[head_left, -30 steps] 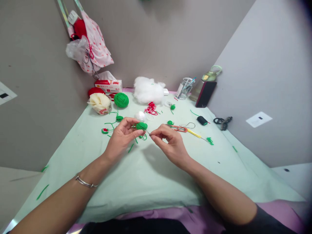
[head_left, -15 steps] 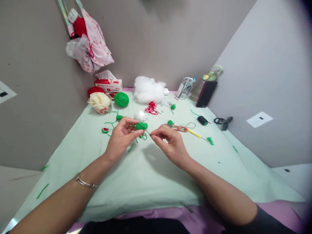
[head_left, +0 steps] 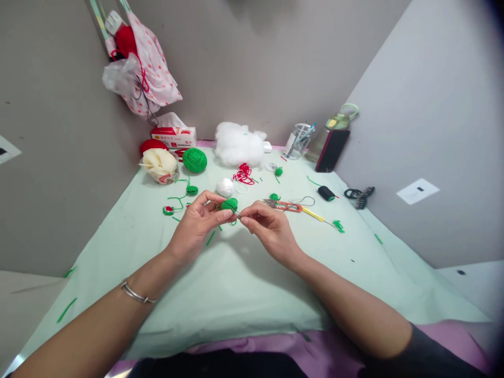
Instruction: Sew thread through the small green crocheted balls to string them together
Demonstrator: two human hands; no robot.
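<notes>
A small green crocheted piece point(head_left: 229, 205) is pinched between the thumb and fingers of my left hand point(head_left: 199, 220), above the middle of the table. My right hand point(head_left: 270, 226), just to its right, grips a thin needle point(head_left: 237, 213) whose other end meets the piece. Green yarn hangs below the piece. Behind my hands lies a white yarn ball point(head_left: 226, 187). Scissors with orange handles point(head_left: 289, 206) and a yellow-handled hook point(head_left: 313, 213) rest to the right of my right hand.
Toward the back are a green yarn ball point(head_left: 195, 160), white stuffing point(head_left: 240, 144), red yarn point(head_left: 244, 174), a glass with pens point(head_left: 300, 142) and a phone point(head_left: 333, 151) against a bottle. A tissue box point(head_left: 175, 137) stands back left. Black thread point(head_left: 326, 193) lies at right.
My right hand has moved slightly left, closer to the green piece, and less of the needle shows between my hands. The whole view has shifted a little.
</notes>
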